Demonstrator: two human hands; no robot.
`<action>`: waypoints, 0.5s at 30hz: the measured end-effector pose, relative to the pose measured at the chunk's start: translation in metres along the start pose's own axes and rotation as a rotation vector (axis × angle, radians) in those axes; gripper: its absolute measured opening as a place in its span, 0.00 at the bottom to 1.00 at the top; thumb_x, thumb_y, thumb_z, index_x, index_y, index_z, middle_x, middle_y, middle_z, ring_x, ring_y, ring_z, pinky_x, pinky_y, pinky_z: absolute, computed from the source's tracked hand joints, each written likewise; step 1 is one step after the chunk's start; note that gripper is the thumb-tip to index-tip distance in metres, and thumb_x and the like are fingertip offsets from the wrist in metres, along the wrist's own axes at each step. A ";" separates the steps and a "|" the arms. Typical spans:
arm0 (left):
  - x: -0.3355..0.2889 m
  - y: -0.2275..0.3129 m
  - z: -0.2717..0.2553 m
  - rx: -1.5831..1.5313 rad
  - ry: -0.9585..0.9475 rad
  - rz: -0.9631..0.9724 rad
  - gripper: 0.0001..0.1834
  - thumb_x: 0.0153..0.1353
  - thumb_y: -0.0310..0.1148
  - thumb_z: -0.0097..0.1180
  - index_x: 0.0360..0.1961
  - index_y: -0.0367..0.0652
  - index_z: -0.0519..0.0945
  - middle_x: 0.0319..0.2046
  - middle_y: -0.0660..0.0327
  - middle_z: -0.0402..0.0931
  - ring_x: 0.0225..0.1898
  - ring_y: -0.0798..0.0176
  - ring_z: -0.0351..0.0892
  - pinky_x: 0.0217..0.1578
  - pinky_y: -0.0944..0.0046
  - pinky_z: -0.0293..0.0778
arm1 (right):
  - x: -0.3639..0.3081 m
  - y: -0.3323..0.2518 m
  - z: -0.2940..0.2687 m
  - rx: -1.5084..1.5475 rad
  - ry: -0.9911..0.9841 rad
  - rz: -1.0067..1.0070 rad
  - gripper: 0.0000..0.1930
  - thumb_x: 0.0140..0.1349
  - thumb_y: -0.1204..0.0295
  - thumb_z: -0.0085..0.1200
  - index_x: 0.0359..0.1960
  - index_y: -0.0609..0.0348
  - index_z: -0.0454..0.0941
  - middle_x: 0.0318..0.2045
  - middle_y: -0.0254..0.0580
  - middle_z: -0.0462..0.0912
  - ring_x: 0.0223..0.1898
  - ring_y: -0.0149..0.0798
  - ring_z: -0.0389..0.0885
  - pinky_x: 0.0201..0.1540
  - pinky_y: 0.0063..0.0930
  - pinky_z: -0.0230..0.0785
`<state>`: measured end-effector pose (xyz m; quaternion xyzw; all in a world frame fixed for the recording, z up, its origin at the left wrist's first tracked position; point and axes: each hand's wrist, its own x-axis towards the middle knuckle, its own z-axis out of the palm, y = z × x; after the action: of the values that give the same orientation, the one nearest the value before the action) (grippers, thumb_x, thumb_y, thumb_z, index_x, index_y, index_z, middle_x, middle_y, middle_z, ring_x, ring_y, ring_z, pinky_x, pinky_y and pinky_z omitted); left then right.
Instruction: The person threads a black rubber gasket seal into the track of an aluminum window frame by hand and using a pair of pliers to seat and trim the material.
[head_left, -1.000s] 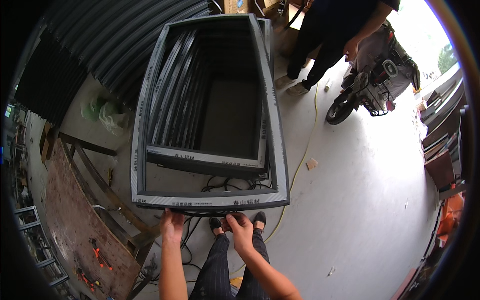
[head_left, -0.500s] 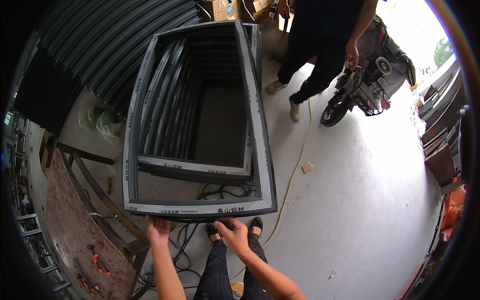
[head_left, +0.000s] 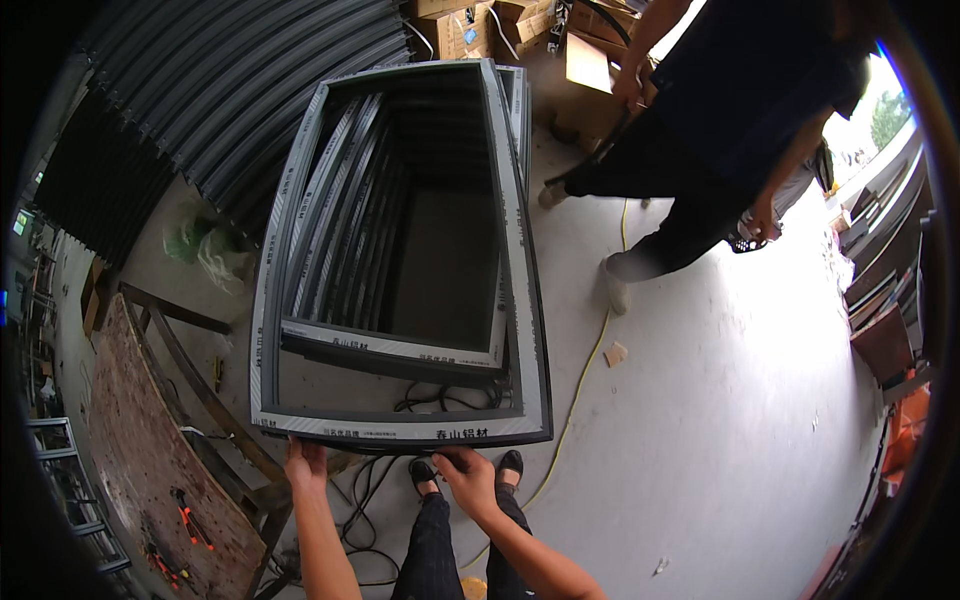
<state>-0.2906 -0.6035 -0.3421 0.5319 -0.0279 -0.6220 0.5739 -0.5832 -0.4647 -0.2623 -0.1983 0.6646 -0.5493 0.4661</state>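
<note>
A grey metal window frame (head_left: 535, 330) with striped, printed film on its faces lies tilted over a stack of similar frames (head_left: 400, 353). My left hand (head_left: 307, 468) grips its near rail close to the left corner, fingers tucked under the edge. Farther right along that rail, my right hand (head_left: 468, 480) is closed on the lower edge, its fingertips partly hidden by the rail. Through the opening of the top frame the nested frames below show, turned slightly from it.
A person (head_left: 740, 130) walks at the right, beyond the stack. Left is a worn workbench (head_left: 150, 430) with red-handled pliers (head_left: 195, 522). Black cables (head_left: 365, 505) and a yellow cord (head_left: 583, 385) cross the floor. Dark profiles (head_left: 230, 90) and cardboard boxes (head_left: 460, 35) stand behind.
The person has stepped right and nearer, now covering most of the scooter. Both my hands keep their hold on the top frame, which sits slightly lower in view, as does the background.
</note>
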 end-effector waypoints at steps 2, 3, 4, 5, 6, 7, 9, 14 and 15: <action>-0.017 0.000 0.004 -0.010 -0.108 -0.008 0.16 0.70 0.35 0.46 0.56 0.43 0.70 0.49 0.59 0.77 0.52 0.57 0.76 0.54 0.54 0.75 | 0.000 0.004 0.001 -0.057 0.023 -0.044 0.10 0.58 0.70 0.61 0.37 0.62 0.82 0.25 0.41 0.83 0.25 0.33 0.81 0.30 0.26 0.71; -0.021 -0.001 0.006 -0.015 -0.161 -0.011 0.17 0.69 0.33 0.48 0.57 0.41 0.69 0.49 0.58 0.77 0.52 0.55 0.76 0.55 0.52 0.74 | 0.001 0.004 0.001 -0.084 0.035 -0.066 0.10 0.58 0.70 0.61 0.37 0.62 0.82 0.25 0.43 0.83 0.26 0.35 0.82 0.31 0.27 0.71; -0.021 -0.003 0.007 0.015 -0.122 0.003 0.17 0.69 0.33 0.48 0.57 0.41 0.70 0.48 0.59 0.77 0.51 0.56 0.77 0.53 0.53 0.75 | 0.002 0.005 0.001 -0.135 0.044 -0.093 0.09 0.57 0.69 0.61 0.37 0.61 0.82 0.26 0.43 0.83 0.27 0.37 0.82 0.32 0.28 0.72; -0.020 -0.004 0.009 0.045 -0.084 0.017 0.17 0.69 0.33 0.49 0.57 0.41 0.70 0.47 0.60 0.77 0.50 0.57 0.77 0.52 0.53 0.76 | 0.003 0.005 0.001 -0.186 0.053 -0.120 0.09 0.57 0.69 0.61 0.37 0.60 0.82 0.27 0.44 0.83 0.28 0.40 0.82 0.32 0.30 0.72; -0.019 -0.005 0.011 0.076 -0.044 0.034 0.17 0.69 0.33 0.49 0.56 0.41 0.70 0.47 0.60 0.78 0.50 0.57 0.78 0.51 0.54 0.77 | 0.004 0.005 0.002 -0.234 0.061 -0.147 0.09 0.56 0.69 0.61 0.37 0.59 0.82 0.28 0.44 0.83 0.29 0.42 0.82 0.33 0.31 0.72; -0.018 -0.005 0.015 0.095 0.022 0.049 0.17 0.69 0.34 0.49 0.56 0.42 0.71 0.46 0.61 0.78 0.49 0.58 0.78 0.50 0.55 0.77 | 0.004 0.007 0.003 -0.315 0.066 -0.233 0.09 0.56 0.69 0.61 0.36 0.58 0.82 0.28 0.44 0.82 0.30 0.44 0.81 0.33 0.33 0.72; -0.018 -0.009 0.023 0.135 0.154 0.073 0.16 0.68 0.34 0.50 0.55 0.43 0.72 0.46 0.62 0.78 0.47 0.59 0.79 0.46 0.57 0.79 | 0.004 0.011 0.003 -0.480 0.079 -0.401 0.09 0.55 0.69 0.62 0.36 0.56 0.81 0.29 0.44 0.82 0.31 0.48 0.80 0.34 0.36 0.72; -0.022 -0.006 0.025 0.160 0.133 -0.002 0.15 0.68 0.36 0.50 0.54 0.45 0.73 0.44 0.63 0.79 0.45 0.62 0.80 0.43 0.60 0.80 | 0.002 0.008 0.000 -0.505 0.086 -0.422 0.09 0.54 0.69 0.62 0.36 0.55 0.81 0.30 0.43 0.82 0.32 0.49 0.79 0.34 0.38 0.72; -0.026 -0.004 0.025 0.150 0.097 -0.018 0.15 0.68 0.36 0.50 0.54 0.46 0.73 0.44 0.63 0.78 0.45 0.62 0.80 0.44 0.60 0.79 | 0.002 0.007 0.000 -0.507 0.086 -0.420 0.09 0.54 0.69 0.62 0.36 0.55 0.81 0.30 0.43 0.82 0.32 0.48 0.80 0.34 0.38 0.72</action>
<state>-0.3166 -0.5971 -0.3179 0.6030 -0.0416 -0.5969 0.5276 -0.5819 -0.4639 -0.2698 -0.4173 0.7439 -0.4581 0.2500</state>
